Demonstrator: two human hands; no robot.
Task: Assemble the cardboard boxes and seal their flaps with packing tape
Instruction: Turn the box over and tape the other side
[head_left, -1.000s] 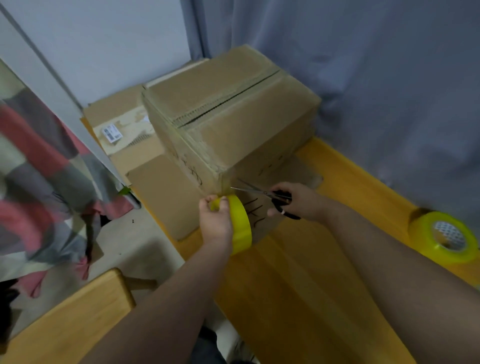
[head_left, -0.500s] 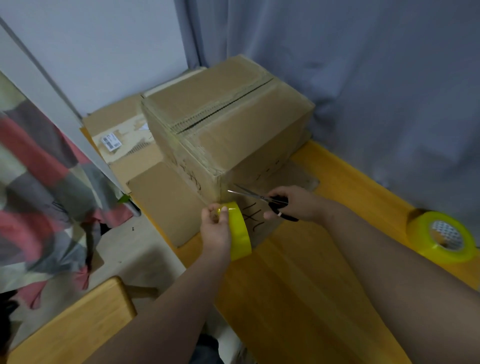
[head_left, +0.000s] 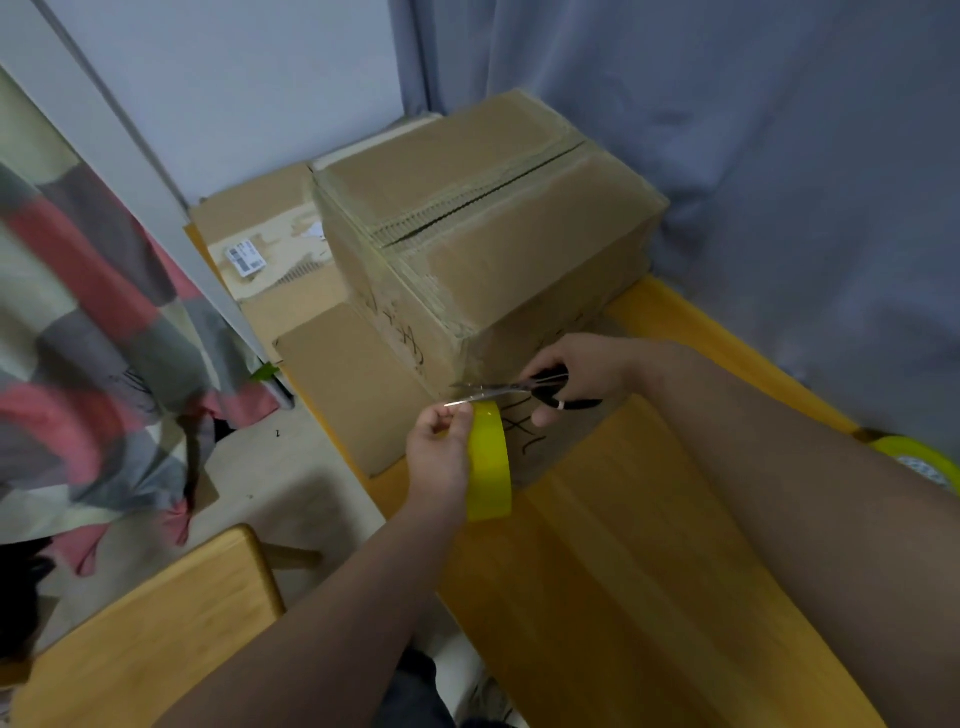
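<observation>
The box (head_left: 493, 234) stands at the table's (head_left: 623, 571) far edge. The left hand (head_left: 439, 457) grips the roll (head_left: 488, 462) at its near corner; the right hand (head_left: 582, 369) grips the scissors (head_left: 519, 389). Keep the roll pulled taut; cut close to the box.

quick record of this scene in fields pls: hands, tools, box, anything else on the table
left hand: grips yellow tape roll, held on edge near the box corner
right hand: holds scissors, blades parted just above the roll
cardboard box: on wooden table, top flaps closed, centre seam visible
spare tape roll: far right on table, untouched
flat cardboard: lies left of box
</observation>
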